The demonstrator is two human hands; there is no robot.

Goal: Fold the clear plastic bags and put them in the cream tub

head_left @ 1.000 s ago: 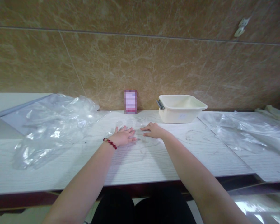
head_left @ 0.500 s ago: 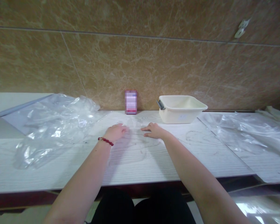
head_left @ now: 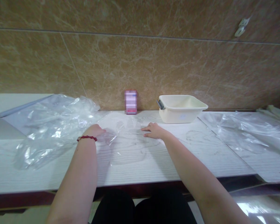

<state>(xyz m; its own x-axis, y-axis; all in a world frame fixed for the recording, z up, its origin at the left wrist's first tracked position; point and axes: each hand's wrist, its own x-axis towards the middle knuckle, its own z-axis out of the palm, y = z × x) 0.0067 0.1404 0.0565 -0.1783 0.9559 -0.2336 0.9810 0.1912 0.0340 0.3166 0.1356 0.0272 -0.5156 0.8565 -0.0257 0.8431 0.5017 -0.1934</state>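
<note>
A clear plastic bag [head_left: 128,143] lies flat on the white table [head_left: 154,161] in front of me. My left hand [head_left: 95,130], with a red bead bracelet on the wrist, rests at the bag's left edge; its fingers are curled and mostly hidden. My right hand [head_left: 152,130] lies flat on the bag's right part, fingers stretched out toward the left.
A heap of crumpled clear plastic [head_left: 53,124] covers the table's left side. More clear plastic sheets [head_left: 247,130] lie on the right. A cream plastic tub [head_left: 180,109] and a small pink box [head_left: 130,102] stand at the back against the brown tiled wall.
My left hand has slid left across the bag, away from the right hand, and its fingers have curled. The right hand has stayed in place.
</note>
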